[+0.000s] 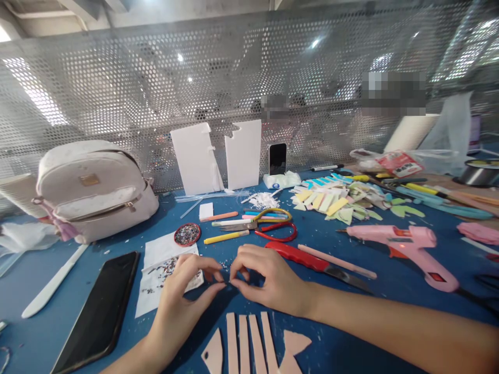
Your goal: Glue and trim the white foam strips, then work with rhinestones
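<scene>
My left hand (187, 291) and my right hand (273, 280) meet fingertip to fingertip above the blue table. Thumb and fingers are brought together in a pinch on each hand; whatever lies between them is too small to make out. Just below are pale pink cut pieces: a fish-head shape (213, 353) with a small hole, several narrow strips (243, 343) side by side, and a tail-like piece (296, 343). Partly behind my left hand lies a white paper sheet (150, 291) scattered with dark glittery bits. Beyond it sits a round red-rimmed dish (187, 235) of similar bits.
A red-handled knife (298, 255) and scissors (253, 225) lie beyond my right hand. On the right rests a pink glue gun (409, 244). At left are a phone (97, 311), a white plastic knife (54, 283) and a backpack (93, 192). Paper scraps (339, 200) are heaped behind.
</scene>
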The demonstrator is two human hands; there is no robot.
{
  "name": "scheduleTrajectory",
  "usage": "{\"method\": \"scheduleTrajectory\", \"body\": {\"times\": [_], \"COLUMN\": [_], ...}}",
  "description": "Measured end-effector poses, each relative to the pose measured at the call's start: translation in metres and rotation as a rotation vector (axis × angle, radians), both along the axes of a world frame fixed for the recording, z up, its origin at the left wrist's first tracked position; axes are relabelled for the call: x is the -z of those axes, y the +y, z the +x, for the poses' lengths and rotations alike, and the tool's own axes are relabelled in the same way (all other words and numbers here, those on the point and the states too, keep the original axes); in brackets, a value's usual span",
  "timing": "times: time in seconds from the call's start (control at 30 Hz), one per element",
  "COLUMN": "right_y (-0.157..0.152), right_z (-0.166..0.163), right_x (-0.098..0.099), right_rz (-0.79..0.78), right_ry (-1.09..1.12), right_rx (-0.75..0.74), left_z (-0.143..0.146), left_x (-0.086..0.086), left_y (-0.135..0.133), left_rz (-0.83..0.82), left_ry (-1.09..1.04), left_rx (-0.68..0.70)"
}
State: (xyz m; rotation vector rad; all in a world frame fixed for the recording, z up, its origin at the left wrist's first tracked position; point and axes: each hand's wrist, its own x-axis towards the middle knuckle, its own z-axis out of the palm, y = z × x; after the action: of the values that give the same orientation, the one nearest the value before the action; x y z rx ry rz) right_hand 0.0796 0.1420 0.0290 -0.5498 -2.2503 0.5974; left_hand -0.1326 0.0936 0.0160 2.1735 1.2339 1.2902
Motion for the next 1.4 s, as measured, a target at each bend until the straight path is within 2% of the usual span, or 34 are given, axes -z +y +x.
{"method": "scheduleTrajectory", "body": {"times": [0.5,1.07,1.4], "right_y": [0.001,0.000,0.000], "right_z": [-0.001,0.000,-0.001], "right_x": [0.001,0.002,0.002], "right_rz": [0.013,0.047,0.047], "right_ry": [-0.009,-0.024,-0.008], "right_rx": [0.002,-0.051,-0.011], "left_z": [0.000,0.003,0.003], "left_x": [-0.001,-0.009,-0.010], "left_y": [-0.001,-0.001,-0.001], "left_rz": [0.000,0.190,0.203], "left_ry": [0.012,0.167,0.164], "left_rx": [0.004,0.047,0.070]}}
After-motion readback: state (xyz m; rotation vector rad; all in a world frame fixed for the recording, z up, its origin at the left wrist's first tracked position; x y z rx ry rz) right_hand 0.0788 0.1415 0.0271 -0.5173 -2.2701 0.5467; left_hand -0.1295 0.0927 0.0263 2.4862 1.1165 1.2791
